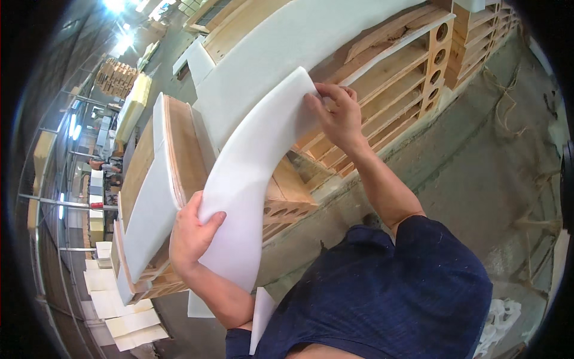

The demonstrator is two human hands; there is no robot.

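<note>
A long, curved strip of white foam sheet [245, 155] stretches between my two hands, bending from the lower left toward the upper middle. My left hand [194, 233] grips its outer edge, thumb on top and fingers underneath, mostly hidden. At the far end, my right hand [339, 113] pinches the strip's right edge near its squared tip. Behind that tip lies a wooden frame covered with white foam [257, 66], whose open side shows wooden slats and a post with round holes [439, 57]. The strip's lower end passes behind my left forearm.
Another foam-edged wooden frame [146, 203] stands at the left. White sheets [128, 317] lie on the floor at the lower left. Tangled cord [508, 105] lies on the floor at the right. Stacked wooden pieces [116, 78] and yellow foam [133, 107] are farther back.
</note>
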